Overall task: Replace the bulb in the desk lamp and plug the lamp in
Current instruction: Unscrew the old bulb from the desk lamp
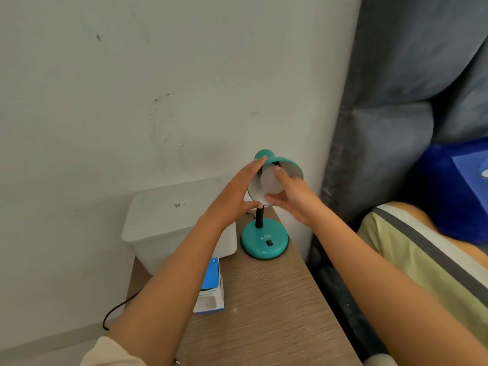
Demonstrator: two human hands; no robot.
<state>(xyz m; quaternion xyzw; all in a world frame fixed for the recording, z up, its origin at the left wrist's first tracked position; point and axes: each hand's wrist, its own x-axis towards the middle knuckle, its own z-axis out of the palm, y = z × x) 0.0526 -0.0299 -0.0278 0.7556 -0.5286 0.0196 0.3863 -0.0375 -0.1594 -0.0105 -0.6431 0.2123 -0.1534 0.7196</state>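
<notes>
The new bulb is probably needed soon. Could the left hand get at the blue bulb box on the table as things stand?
Probably yes. The bulb box lies uncovered right beside the left forearm, but the left hand is steadying the lamp shade and must let go first.

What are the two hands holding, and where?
Right hand grips the white bulb by its round end. Left hand holds the teal lamp shade by its side.

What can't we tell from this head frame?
- Bulb base and socket: hidden inside the lamp shade, behind the right hand.
- Cord plug end: cut off behind the left hand's forearm.
- Bulb box print: too blurred.
- Base switch position: too small.
</notes>
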